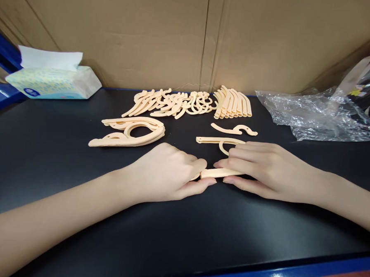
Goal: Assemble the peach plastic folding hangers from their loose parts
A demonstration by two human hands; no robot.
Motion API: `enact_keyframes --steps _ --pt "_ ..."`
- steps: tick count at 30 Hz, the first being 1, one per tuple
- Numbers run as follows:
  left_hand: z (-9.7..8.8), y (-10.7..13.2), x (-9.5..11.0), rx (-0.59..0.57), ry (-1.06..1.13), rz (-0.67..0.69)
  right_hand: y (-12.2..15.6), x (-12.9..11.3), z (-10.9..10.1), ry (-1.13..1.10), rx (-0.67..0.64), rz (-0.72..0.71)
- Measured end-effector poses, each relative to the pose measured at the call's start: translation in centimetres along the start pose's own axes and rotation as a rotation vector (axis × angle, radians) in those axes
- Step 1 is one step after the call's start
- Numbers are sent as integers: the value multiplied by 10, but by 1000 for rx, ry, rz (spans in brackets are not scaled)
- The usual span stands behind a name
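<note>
The left hand and the right hand are both closed, with a pale piece pinched by thumb and fingers of each. The piece is held between them, low over the table, nearer than the hook. It is judged to be light, stiff and rather smooth plastic; if bent strongly, it may be cracked. It is best taken near its ends.
</note>
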State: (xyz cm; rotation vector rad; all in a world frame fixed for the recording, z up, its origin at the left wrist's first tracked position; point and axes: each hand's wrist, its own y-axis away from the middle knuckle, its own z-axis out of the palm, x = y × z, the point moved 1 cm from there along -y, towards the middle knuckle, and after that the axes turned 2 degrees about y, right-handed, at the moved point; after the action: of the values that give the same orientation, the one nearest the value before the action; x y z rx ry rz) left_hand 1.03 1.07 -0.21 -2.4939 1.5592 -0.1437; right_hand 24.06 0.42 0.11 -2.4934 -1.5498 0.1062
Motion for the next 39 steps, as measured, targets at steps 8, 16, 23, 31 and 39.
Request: enact_keyframes --steps 8,16,23,31,39 --pt "-1 -1 -1 2 6 -1 0 0 -1 0 2 -3" --pt "0 0 0 1 0 1 0 -1 0 8 -4 -5" --pt "-1 -1 0 14 -12 -5 -1 -1 -1 6 5 -2" --pt "-1 -1 -1 22 -18 3 -2 -2 -3 -7 -1 -4" --pt "0 -1 -2 5 1 -4 -3 -2 -3 -15 -22 10"
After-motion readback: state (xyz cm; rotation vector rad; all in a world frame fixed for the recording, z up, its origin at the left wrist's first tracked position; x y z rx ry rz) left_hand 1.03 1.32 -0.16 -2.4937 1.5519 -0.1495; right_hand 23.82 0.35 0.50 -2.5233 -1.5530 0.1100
